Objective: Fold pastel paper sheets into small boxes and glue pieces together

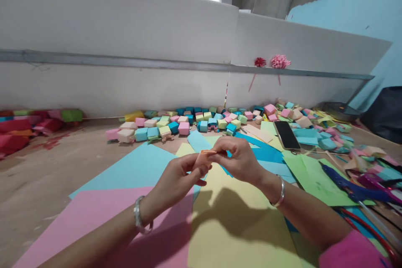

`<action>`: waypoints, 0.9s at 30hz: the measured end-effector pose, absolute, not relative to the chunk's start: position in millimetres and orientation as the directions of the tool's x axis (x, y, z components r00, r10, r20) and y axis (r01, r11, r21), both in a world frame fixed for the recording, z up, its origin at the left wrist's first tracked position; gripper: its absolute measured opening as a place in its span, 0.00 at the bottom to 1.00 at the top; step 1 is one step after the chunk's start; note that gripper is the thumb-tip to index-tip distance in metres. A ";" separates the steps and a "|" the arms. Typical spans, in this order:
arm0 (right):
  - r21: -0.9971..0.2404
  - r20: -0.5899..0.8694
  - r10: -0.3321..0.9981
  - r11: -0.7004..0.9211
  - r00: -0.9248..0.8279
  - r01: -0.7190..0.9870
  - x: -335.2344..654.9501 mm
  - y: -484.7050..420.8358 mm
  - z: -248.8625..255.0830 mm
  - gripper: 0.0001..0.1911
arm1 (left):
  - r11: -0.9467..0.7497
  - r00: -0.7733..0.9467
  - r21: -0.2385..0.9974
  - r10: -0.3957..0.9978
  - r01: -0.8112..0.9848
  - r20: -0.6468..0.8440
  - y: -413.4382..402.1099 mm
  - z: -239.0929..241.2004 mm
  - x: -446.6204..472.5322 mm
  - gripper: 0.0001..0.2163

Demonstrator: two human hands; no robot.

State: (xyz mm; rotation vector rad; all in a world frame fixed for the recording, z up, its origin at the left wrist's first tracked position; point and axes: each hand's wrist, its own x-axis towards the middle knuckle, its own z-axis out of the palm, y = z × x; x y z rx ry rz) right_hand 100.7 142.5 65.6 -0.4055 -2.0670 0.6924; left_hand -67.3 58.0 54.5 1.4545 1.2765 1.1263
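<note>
My left hand (179,178) and my right hand (240,159) meet above the table, both pinching a small folded orange paper piece (207,153) between thumbs and fingertips. Each wrist wears a silver bangle. Under the hands lie large coloured sheets: a pink sheet (88,222), a yellow sheet (238,226), a light blue sheet (138,169) and a green sheet (310,176).
Many small folded paper cubes (188,123) in several colours lie in a row along the white wall. A black phone (286,135) rests to the right. A blue glue gun (351,186) and paper scraps crowd the right edge. Red and green paper blocks (28,125) sit far left.
</note>
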 end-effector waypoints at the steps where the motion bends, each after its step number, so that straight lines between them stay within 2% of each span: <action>1: -0.613 0.642 0.528 0.789 -0.556 0.040 100.6 142.8 65.1 0.10 | -0.107 0.039 0.977 0.994 0.185 0.102 56.2 58.1 -66.7 0.14; 4: -0.617 0.623 0.542 0.784 -0.564 0.072 99.6 142.7 62.8 0.08 | -0.134 -0.054 0.977 0.988 0.164 0.145 51.9 65.0 -66.4 0.16; 10: -0.552 0.636 0.501 0.827 -0.587 0.107 93.3 138.1 69.3 0.07 | -0.210 -0.167 0.911 0.945 0.355 0.282 51.0 64.5 -71.7 0.13; 16: -0.478 0.583 0.460 0.861 -0.670 0.175 82.6 139.0 103.5 0.07 | -0.271 -0.223 0.925 0.916 0.267 0.333 50.8 85.3 -78.8 0.10; 21: -0.572 0.536 0.538 0.798 -0.651 0.188 77.7 136.5 119.2 0.09 | -0.359 -0.286 0.905 0.864 0.228 0.415 55.4 104.4 -86.3 0.11; 27: -0.676 0.493 0.619 0.715 -0.611 0.180 84.2 136.6 123.7 0.11 | -0.355 -0.141 0.864 0.894 0.358 0.426 61.7 118.1 -85.4 0.10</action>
